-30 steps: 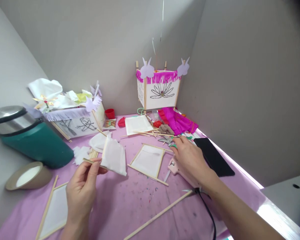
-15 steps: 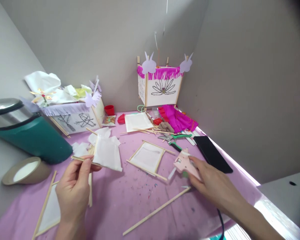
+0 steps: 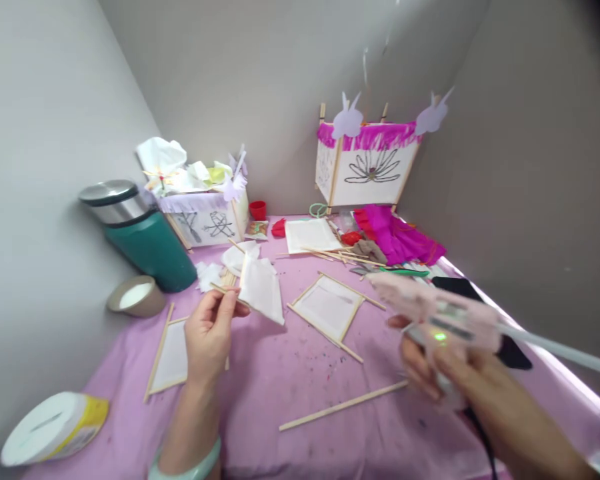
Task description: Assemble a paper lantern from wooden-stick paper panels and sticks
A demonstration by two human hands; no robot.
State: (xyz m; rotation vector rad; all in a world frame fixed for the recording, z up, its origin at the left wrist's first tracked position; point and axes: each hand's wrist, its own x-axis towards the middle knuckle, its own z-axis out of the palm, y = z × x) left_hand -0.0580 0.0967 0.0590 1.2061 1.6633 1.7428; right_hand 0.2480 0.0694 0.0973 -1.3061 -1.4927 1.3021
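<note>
My left hand (image 3: 213,327) pinches a small frame of thin wooden sticks with white paper (image 3: 261,290) on it, held above the table left of centre. Fingers of my right hand (image 3: 455,363) wrap round the handle of a pale pink glue gun (image 3: 440,307). A green light glows on the gun, its nozzle points left, and a white glue stick (image 3: 555,350) juts from its back. Between the hands lies a stick frame with a white panel (image 3: 327,307). One loose wooden stick (image 3: 343,405) rests nearer to me.
A teal bottle (image 3: 153,243), a bowl (image 3: 136,297) and a white-and-yellow tub (image 3: 55,427) stand left. Two decorated paper lanterns (image 3: 373,167) are at the back. Magenta paper (image 3: 405,237), sticks (image 3: 340,255) and a black phone (image 3: 460,288) lie right of centre.
The glue gun, earlier low with its nozzle hidden near the table, is now raised and turned with the nozzle pointing left. My view has shifted left, bringing the tub in.
</note>
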